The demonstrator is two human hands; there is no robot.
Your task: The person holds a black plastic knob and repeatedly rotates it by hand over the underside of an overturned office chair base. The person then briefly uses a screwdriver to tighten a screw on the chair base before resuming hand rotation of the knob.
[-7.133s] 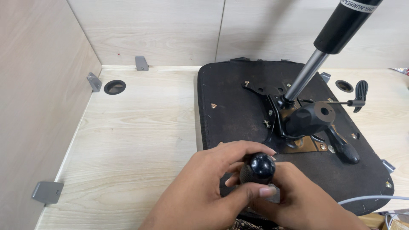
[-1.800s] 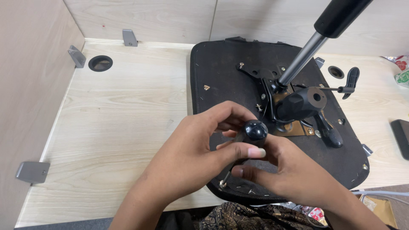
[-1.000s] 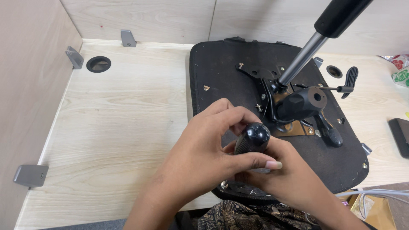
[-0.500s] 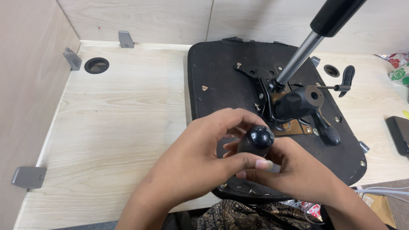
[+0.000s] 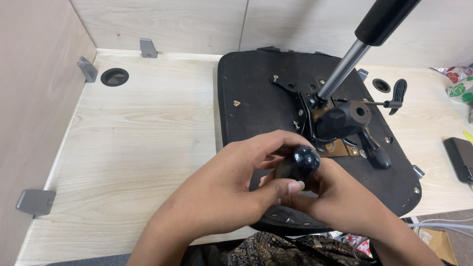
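Lower left of frame: a grey plastic bracket [image 5: 35, 201] sits at the desk [image 5: 138, 143] edge. Upper left: a round cable hole [image 5: 114, 77] and two more grey brackets against the partition. The desk is pale wood-grain laminate, matt.

Centre, low: your left hand [image 5: 231, 192] is curled, thumb pressed across the side of a glossy black knobbed handle [image 5: 299, 164], fingers arched over its far side. The handle has a rounded ball end and looks like smooth hard plastic. It lies between both hands, above the near edge of the seat pan.

Just right of it: your right hand [image 5: 340, 202] cups the handle from below; its fingers close on the lower end, which is hidden, so I cannot tell what it joins.

Centre to right: the upturned seat base [image 5: 256, 103], black fabric with small staples. Bolted on it, a black metal tilt mechanism [image 5: 342, 120]; a bright steel gas cylinder [image 5: 342, 69] rises to the upper right; a thin lever with a black paddle [image 5: 398, 91] points right.

Progress, as judged: mechanism appears mounted; handle not seated, in hand.
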